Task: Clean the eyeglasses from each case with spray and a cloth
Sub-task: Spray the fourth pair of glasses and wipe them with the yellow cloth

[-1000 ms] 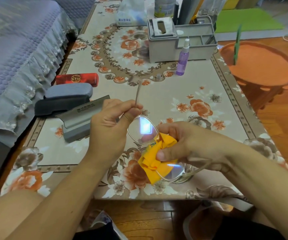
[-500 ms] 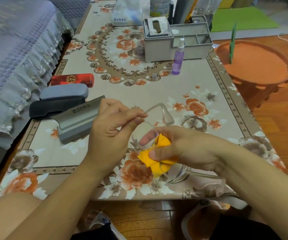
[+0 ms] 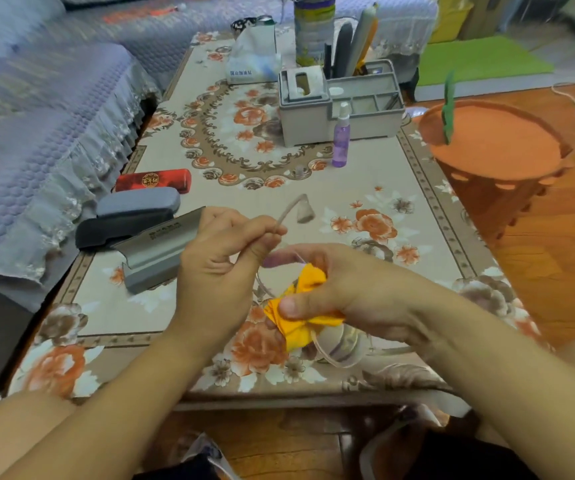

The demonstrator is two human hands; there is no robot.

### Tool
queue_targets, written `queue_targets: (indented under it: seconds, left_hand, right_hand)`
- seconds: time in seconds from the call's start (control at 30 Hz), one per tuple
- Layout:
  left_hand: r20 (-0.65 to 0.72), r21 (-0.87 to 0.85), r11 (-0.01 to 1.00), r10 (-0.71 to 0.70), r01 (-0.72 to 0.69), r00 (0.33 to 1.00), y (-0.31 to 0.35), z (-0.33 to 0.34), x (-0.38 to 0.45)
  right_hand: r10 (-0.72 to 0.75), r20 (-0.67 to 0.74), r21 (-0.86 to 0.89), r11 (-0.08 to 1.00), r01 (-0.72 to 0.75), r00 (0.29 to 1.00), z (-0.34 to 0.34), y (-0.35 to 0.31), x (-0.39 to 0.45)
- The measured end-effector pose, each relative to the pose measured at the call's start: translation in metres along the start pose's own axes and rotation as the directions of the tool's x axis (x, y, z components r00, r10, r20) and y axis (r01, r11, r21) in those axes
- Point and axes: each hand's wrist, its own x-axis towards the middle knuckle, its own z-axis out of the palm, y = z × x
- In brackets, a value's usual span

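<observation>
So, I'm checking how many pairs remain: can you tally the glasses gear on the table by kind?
Eyeglass cases: 4: red, grey, dark, open grey
Eyeglasses: 1
Spray bottle: 1
Orange cloth: 1
Total: 7

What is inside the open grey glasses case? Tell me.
Nothing shows inside the open grey case: only its bare grey lid and lining are visible. The left hand covers its right end, so that part cannot be checked.
</observation>
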Motion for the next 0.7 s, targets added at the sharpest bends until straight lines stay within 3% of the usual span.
queue_targets:
  seconds: [0.1,0.17,0.3,0.43,0.5,0.57,0.7]
  left_hand:
    - [-0.067,0.02,1.0,-0.013,0.014,0.998,0.014,-0.003,-0.002]
    - [-0.114,0.051,0.999,0.009,-0.003,0.993,0.025,0.001,-0.009]
    - [-0.219,0.197,0.98,0.073,-0.029,0.973,0.033,0.018,-0.024]
    - [-0.294,0.312,0.949,0.139,-0.043,0.946,0.034,0.021,-0.02]
    - [-0.272,0.297,0.952,0.162,-0.077,0.949,0.04,0.028,-0.019]
    - [-0.256,0.268,0.959,0.159,-0.088,0.954,0.044,0.034,-0.018]
    - [-0.308,0.109,0.993,-0.014,0.05,0.951,0.037,0.035,-0.014]
  right_hand:
    - [-0.021,-0.043,0.226,0.974,0.03,0.999,-0.021,-0.001,-0.012]
    - [-0.023,-0.084,0.285,0.957,0.046,0.996,-0.037,0.001,-0.019]
    - [0.069,-0.022,0.185,0.981,-0.064,0.997,-0.059,0.009,-0.036]
    - [0.111,0.142,0.146,0.981,-0.131,0.984,-0.066,0.013,-0.05]
    - [0.111,0.121,0.069,0.99,-0.12,0.986,-0.06,0.02,-0.047]
    - [0.078,-0.001,-0.022,0.997,-0.078,0.997,-0.054,0.025,-0.045]
    - [-0.024,-0.066,0.18,0.983,0.036,0.998,-0.058,0.027,-0.047]
